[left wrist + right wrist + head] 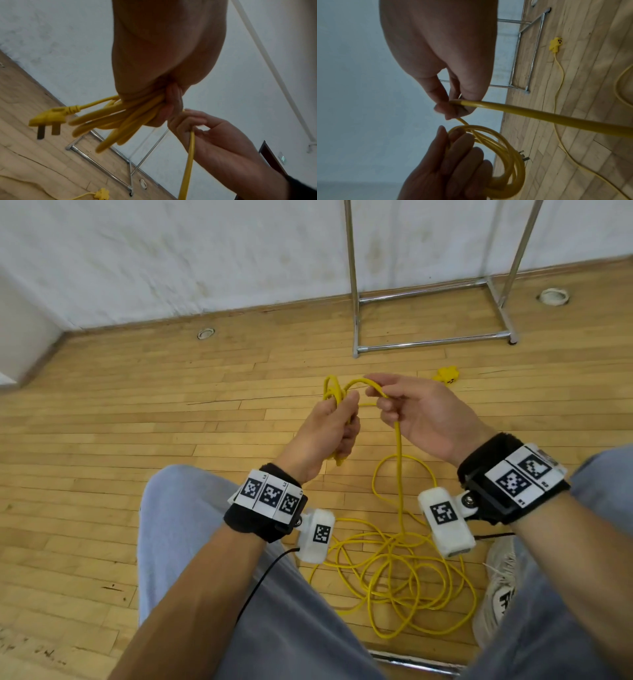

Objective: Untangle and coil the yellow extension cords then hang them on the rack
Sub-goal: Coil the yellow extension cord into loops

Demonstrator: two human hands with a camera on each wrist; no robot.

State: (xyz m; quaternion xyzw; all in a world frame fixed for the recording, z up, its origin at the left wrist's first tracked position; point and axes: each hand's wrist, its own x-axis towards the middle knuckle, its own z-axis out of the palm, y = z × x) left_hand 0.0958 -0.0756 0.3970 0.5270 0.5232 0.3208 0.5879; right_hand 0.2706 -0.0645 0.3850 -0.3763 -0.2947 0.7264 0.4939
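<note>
Gripping the coil (334, 395) in your left hand (329, 429) while your right hand (421, 412) pinches the cord (398, 446), you risk dragging snarled loops (394, 573) up from the floor (137, 412) beside the rack (431, 340).

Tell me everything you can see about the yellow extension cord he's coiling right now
The yellow extension cord is thin, round and smooth, plastic-looking. Several finished loops are bunched in the left hand, with the yellow plug and its flat prongs dangling beside them. The right hand pinches the next stretch, which drops to a loose tangle on the wooden floor. The socket end lies near the metal rack.
</note>
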